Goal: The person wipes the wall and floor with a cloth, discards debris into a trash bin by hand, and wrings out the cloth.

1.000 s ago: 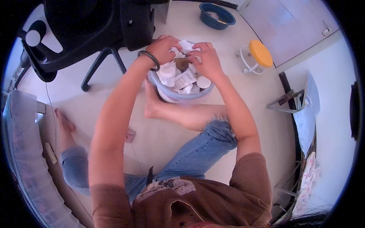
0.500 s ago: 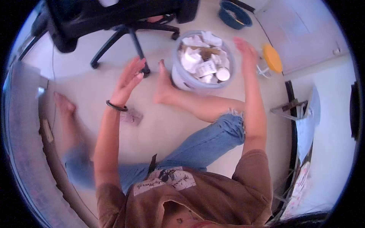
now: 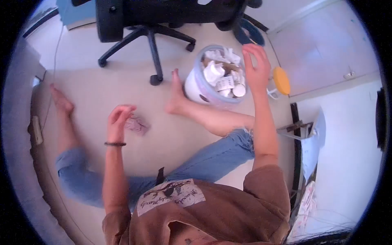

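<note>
My left hand [image 3: 120,118] is raised with its fingers loosely bent and nothing visible in them. Beyond it, a crumpled pinkish cloth or paper [image 3: 138,124] lies on the floor, partly hidden by the fingertips. Up at the right, my right hand [image 3: 257,67] hangs in the air beside a round bin [image 3: 195,87], thumb and fingers apart and holding nothing. White crumpled paper [image 3: 214,71], a piece of brown cardboard and a white round container [image 3: 238,90] fill the bin. My right hand overlaps its right rim in the view; contact cannot be told.
A black wheeled office chair [image 3: 153,53] stands ahead. Behind it at the right is a dark blue basin [image 3: 241,34]. A yellow-lidded container [image 3: 281,81] sits near the right wall. My legs [image 3: 204,116] stretch across the floor, and a grey curtain-like cloth [image 3: 20,143] runs along the left.
My left hand has dropped lower and its fingers have bent. My right hand has shifted slightly left, its thumb now apart from the fingers. The view has tilted, showing more of the chair.
</note>
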{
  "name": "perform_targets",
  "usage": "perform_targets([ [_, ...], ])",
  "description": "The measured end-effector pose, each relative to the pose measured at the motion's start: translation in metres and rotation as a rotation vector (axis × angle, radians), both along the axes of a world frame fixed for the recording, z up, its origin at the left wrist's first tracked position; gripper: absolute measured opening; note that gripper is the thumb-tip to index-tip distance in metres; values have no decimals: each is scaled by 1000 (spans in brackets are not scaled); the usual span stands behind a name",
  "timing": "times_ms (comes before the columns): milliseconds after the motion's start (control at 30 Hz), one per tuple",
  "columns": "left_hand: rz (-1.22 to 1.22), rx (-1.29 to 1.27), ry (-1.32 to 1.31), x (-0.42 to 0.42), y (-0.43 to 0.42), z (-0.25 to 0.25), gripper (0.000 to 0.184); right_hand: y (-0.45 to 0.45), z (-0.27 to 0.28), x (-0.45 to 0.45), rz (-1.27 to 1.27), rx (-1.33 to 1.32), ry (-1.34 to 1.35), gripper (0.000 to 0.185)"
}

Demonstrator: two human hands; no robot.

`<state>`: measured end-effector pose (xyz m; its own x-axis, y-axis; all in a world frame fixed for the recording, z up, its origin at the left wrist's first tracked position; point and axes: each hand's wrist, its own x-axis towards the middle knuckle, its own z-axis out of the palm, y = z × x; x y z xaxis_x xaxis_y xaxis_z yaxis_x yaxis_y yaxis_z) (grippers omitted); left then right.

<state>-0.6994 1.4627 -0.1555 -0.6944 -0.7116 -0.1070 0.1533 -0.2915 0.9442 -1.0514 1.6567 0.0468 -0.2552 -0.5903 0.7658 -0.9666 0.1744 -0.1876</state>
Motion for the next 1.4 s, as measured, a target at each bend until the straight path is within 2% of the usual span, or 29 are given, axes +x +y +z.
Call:
perform_targets([
  [33, 49, 28, -37, 9, 3, -1, 15, 7, -5, -20, -134, 103, 48, 19],
  [133, 141, 185, 25, 30, 11, -13, 16, 4, -14, -38, -57, 438, -176, 22],
  [167, 158, 187, 5, 35, 14, -15, 17, 0, -18, -32, 32, 469, -115, 26],
  [267, 194, 181, -57, 48, 23, -21, 20, -12, -25, -26, 111, 698, -38, 24],
  [367, 197, 166, -96, 60, 25, -23, 22, -15, -45, -64, -26, 801, 71, 18],
  [467, 234, 179, -106, 72, 23, -36, 22, 6, -68, -118, -122, 429, -147, 10],
  [567, 262, 178, -139, 79, 20, -44, 21, 23, -47, -120, -144, 344, -343, 9],
  [667, 282, 216, -147, 77, 22, -41, 21, 35, -32, -137, -381, 298, -131, 9],
  [700, 279, 223, -150, 75, 22, -41, 21, 38, -29, -134, -423, 299, -115, 8],
  [800, 262, 235, -145, 71, 23, -43, 21, 34, -39, -121, -382, 319, 194, 9],
  [900, 241, 236, -139, 70, 25, -47, 20, 24, -57, -118, -282, 742, 275, 17],
  [1000, 247, 234, -193, 74, 24, -48, 20, 20, -58, -127, -292, 783, -197, 23],
  [1100, 261, 222, -204, 83, 24, -58, 22, 21, -32, -139, -147, 712, -439, 25],
  [1200, 277, 253, -208, 86, 22, -64, 22, 31, -29, -165, -94, 982, -256, 21],
  [1300, 295, 298, -220, 81, 24, -59, 22, 30, -7, -162, -210, 1021, -323, 23],
  [1400, 301, 307, -215, 84, 24, -58, 22, 28, -1, -146, -504, 801, -389, 24],
])
